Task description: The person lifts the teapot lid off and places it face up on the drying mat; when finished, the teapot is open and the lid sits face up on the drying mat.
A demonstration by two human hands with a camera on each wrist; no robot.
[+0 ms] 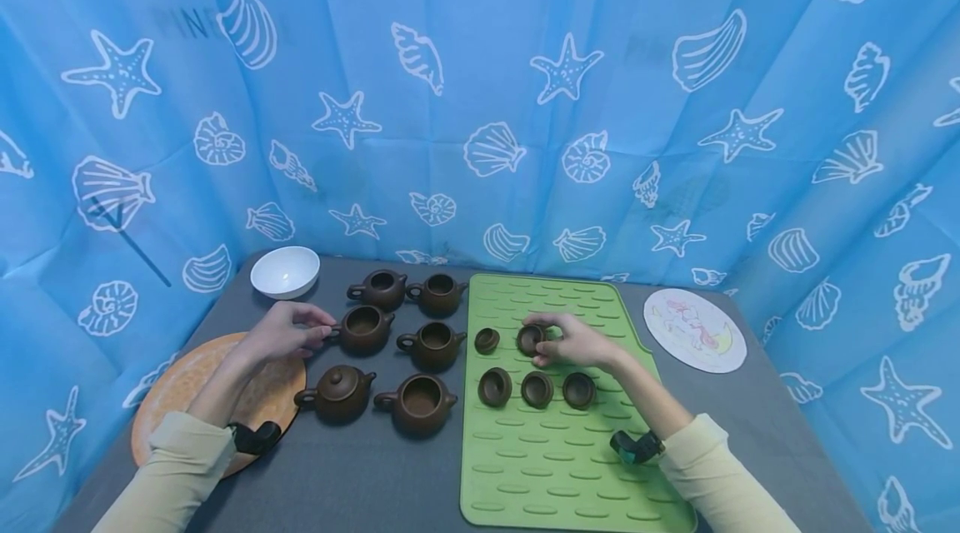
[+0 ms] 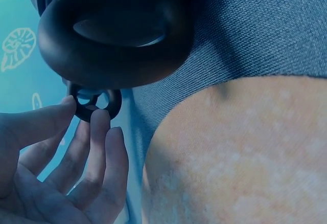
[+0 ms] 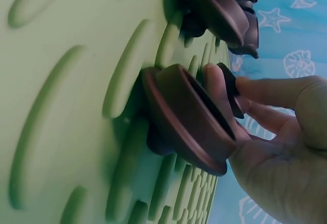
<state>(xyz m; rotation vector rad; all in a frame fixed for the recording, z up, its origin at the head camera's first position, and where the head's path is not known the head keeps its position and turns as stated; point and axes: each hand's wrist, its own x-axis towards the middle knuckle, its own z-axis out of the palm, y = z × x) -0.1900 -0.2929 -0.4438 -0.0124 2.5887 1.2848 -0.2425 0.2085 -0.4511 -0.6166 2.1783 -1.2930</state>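
My left hand (image 1: 288,333) pinches the loop handle (image 2: 115,106) of a lidless brown teapot (image 1: 364,330), thumb on one side and fingertips on the other. Over on the green mat, my right hand (image 1: 573,341) grips a small brown teapot lid (image 1: 529,339) by its edge; in the right wrist view that lid (image 3: 231,91) is partly covered by the fingers. Closest to the right hand lie more upturned lids, among them one lid (image 1: 537,390) just below it and another lid (image 1: 579,390). A teapot with its lid on (image 1: 337,393) stands in front of the held teapot.
Several other lidless teapots, such as one teapot (image 1: 418,405), stand left of the green mat (image 1: 555,466). An orange round placemat (image 1: 187,383) lies under the left forearm. A white bowl (image 1: 285,272) sits at back left, a printed white disc (image 1: 693,331) at right.
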